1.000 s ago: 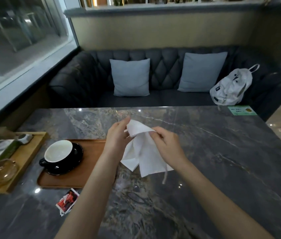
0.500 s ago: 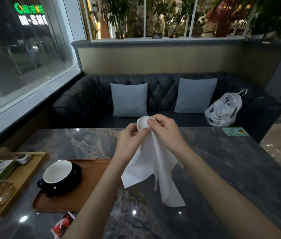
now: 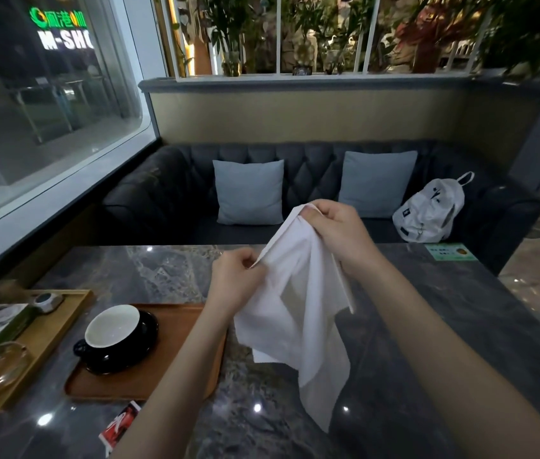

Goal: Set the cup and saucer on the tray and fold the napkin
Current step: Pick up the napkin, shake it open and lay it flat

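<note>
Pinching the white napkin between both hands, hanging above the table.

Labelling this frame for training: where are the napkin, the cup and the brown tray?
napkin (image 3: 298, 313): head view, middle of the hanging cloth.
cup (image 3: 112, 327): head view, white inside.
brown tray (image 3: 175, 362): head view, bare floor right of the saucer.

2 cushions, 2 trays, 1 cup, 1 saucer, 1 napkin.

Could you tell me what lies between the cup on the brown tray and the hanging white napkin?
In the head view, the person's left forearm crosses between the cup and the napkin, over the tray.
</note>
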